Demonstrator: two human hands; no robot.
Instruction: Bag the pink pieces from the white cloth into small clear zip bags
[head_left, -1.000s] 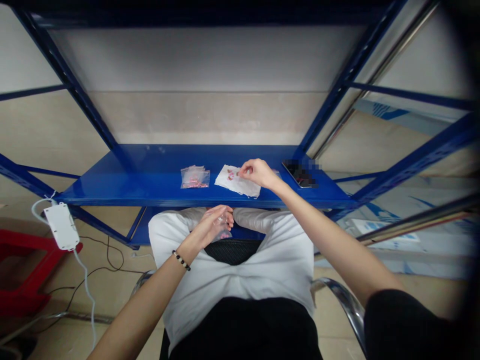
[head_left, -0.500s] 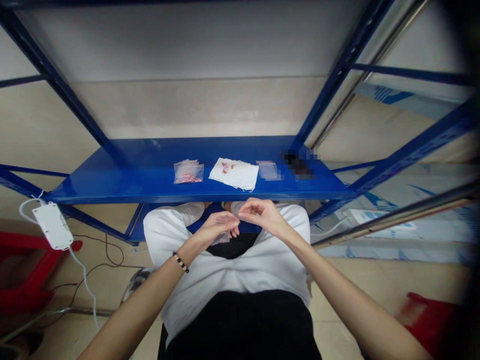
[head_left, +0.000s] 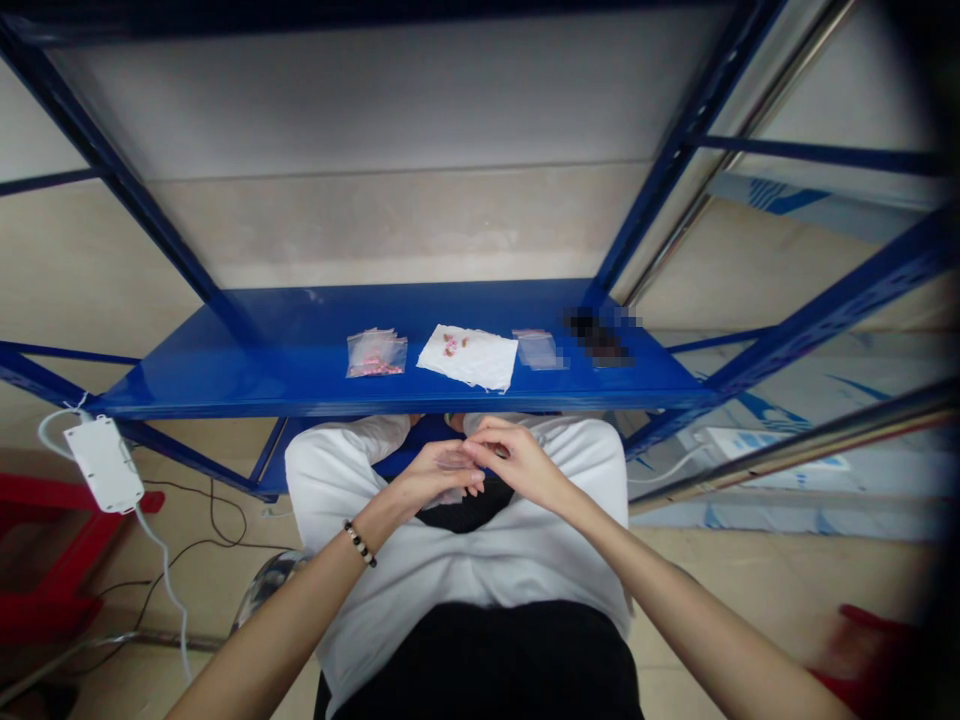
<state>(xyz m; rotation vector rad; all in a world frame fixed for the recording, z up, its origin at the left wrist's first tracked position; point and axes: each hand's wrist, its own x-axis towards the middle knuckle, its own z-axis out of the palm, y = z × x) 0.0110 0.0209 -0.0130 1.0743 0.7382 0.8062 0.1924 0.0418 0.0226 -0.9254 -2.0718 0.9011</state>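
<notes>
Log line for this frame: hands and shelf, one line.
left hand: clear plastic bag | right hand: against left hand | blue shelf: bag of pink items, white paper

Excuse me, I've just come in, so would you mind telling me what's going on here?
A seated person holds a small clear plastic bag in their left hand above their lap, with their right hand reaching in against it. On the blue metal shelf ahead lie a clear bag of pink pieces, a white paper sheet with small pink bits, and another clear bag.
</notes>
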